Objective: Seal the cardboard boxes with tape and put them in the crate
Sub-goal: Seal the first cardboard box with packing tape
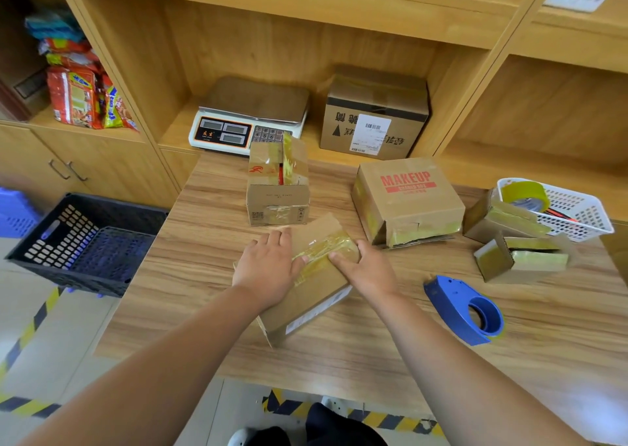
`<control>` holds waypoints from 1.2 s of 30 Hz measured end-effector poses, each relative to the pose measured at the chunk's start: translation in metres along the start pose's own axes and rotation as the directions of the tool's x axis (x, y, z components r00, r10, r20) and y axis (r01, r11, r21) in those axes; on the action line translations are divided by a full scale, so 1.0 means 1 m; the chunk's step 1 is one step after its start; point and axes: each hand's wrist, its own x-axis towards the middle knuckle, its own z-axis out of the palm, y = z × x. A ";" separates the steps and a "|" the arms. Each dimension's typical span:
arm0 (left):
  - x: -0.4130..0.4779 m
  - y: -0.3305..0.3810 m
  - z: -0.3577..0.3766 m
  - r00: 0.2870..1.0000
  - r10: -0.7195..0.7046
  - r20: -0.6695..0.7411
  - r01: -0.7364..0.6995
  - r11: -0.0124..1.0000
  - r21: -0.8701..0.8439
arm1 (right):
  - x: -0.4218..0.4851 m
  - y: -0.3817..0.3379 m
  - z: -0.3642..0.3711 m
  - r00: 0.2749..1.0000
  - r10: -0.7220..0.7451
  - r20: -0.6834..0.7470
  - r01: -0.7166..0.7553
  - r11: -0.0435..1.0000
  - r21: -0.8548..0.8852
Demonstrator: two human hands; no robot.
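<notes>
A person's left hand and right hand lay flat on a low cardboard box at the near middle of the wooden table. The fingers were straight and close together, their tips pressing a strip of yellowish tape down across the box's top, and neither hand gripped anything. The blue tape dispenser lay set down just right of the right forearm. The black crate stood below the table's left edge, and no box showed in the part of it that was visible. Behind the hands stood an upright box with a top flap raised, and to its right sat the "MAKEUP" box, a flap gaping along its lower edge. Two smaller boxes sat by a white basket holding a tape roll; they looked open at the ends. By this showing the job was in its early stage: one box appeared close to sealed, none had been crated, and four more apparently awaited tape.
</notes>
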 end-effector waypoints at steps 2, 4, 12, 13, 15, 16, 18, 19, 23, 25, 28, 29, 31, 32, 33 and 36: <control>0.000 0.001 0.000 1.000 0.001 0.000 -0.001 1.000 -0.004 | -0.002 0.001 0.000 0.999 0.024 0.025 -0.027 0.995 0.099; 0.000 0.001 -0.001 1.000 -0.001 0.004 0.001 1.000 -0.012 | -0.001 -0.002 -0.001 1.000 0.016 0.008 -0.017 0.993 0.117; 0.002 -0.002 -0.001 1.000 0.009 -0.005 -0.010 0.996 -0.087 | -0.004 -0.016 0.005 0.971 0.132 -0.201 -0.150 0.986 -0.079; 0.002 -0.003 -0.001 1.000 0.008 -0.007 -0.008 0.996 -0.094 | -0.004 -0.017 0.004 0.970 0.135 -0.203 -0.157 0.983 -0.093; 0.002 -0.003 0.000 1.000 0.007 -0.016 -0.009 0.995 -0.101 | -0.004 -0.019 0.003 0.969 0.139 -0.205 -0.164 0.980 -0.112; 0.002 -0.004 0.000 1.000 0.012 -0.018 -0.014 0.994 -0.104 | -0.005 -0.019 0.002 0.969 0.136 -0.204 -0.162 0.979 -0.120; 0.002 -0.007 0.000 0.999 0.039 -0.020 -0.041 0.992 -0.120 | -0.010 -0.017 0.000 0.973 0.109 -0.203 -0.141 0.979 -0.148; 0.002 -0.009 -0.001 0.998 0.063 -0.018 -0.065 0.988 -0.139 | -0.013 -0.015 -0.002 0.977 0.081 -0.198 -0.116 0.979 -0.171; 0.003 -0.022 -0.005 0.969 0.245 -0.014 -0.245 0.965 -0.093 | -0.038 0.002 -0.007 0.988 -0.042 -0.147 0.000 0.962 -0.272; 0.000 -0.024 -0.010 0.941 0.337 -0.019 -0.335 0.940 0.070 | -0.051 0.011 -0.008 0.991 -0.059 -0.117 0.030 0.971 -0.236; -0.016 -0.015 -0.014 0.941 0.313 -0.130 -0.283 0.937 0.207 | -0.061 0.016 -0.009 0.992 -0.065 -0.108 0.046 0.985 -0.169; -0.023 -0.011 -0.014 0.958 0.223 -0.180 -0.193 0.967 0.168 | -0.061 0.015 -0.009 0.992 -0.050 -0.115 0.032 0.987 -0.156; -0.040 -0.006 -0.013 0.975 -0.097 -0.199 0.093 0.995 -0.030 | -0.056 0.005 -0.007 0.993 0.002 -0.117 -0.018 0.990 -0.138; -0.047 -0.005 -0.013 0.953 -0.268 -0.140 0.245 0.956 -0.159 | -0.052 -0.002 -0.005 0.996 0.036 -0.087 -0.045 0.994 -0.098; -0.053 -0.005 -0.012 0.919 -0.391 -0.049 0.364 0.890 -0.275 | -0.049 -0.009 -0.001 0.995 0.084 -0.046 -0.086 0.995 -0.045; -0.059 -0.007 -0.010 0.832 -0.513 0.212 0.541 0.665 -0.515 | -0.042 -0.022 0.012 0.975 0.220 0.016 -0.219 0.975 -0.021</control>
